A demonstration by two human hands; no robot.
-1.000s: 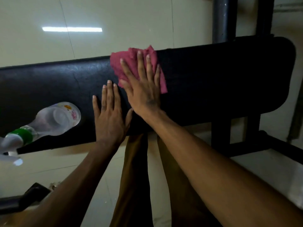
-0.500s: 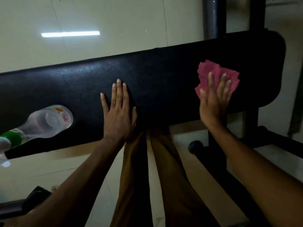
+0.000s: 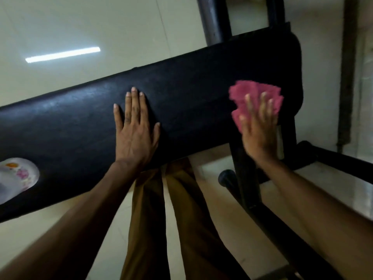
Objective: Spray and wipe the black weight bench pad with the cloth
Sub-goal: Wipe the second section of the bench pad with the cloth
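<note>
The black weight bench pad (image 3: pixel 181 102) runs slantwise across the view, higher on the right. My right hand (image 3: pixel 258 130) lies flat with spread fingers on a crumpled pink cloth (image 3: pixel 254 96), pressing it against the pad near its right end. My left hand (image 3: pixel 135 128) rests flat on the middle of the pad with fingers together and nothing in it. A clear spray bottle (image 3: pixel 16 176) lies on the pad at the far left edge of the view; only its bottom with a floral label shows.
A grey upright post (image 3: pixel 214 19) and black frame bars (image 3: pixel 246 184) stand behind and under the pad's right end. My legs in brown trousers (image 3: pixel 175 219) are below the pad. The floor (image 3: pixel 80 27) is pale glossy tile.
My right hand swept the pink cloth from the middle of the pad to its right end. The left hand stayed planted. The view shifted, so the bottle sits further left.
</note>
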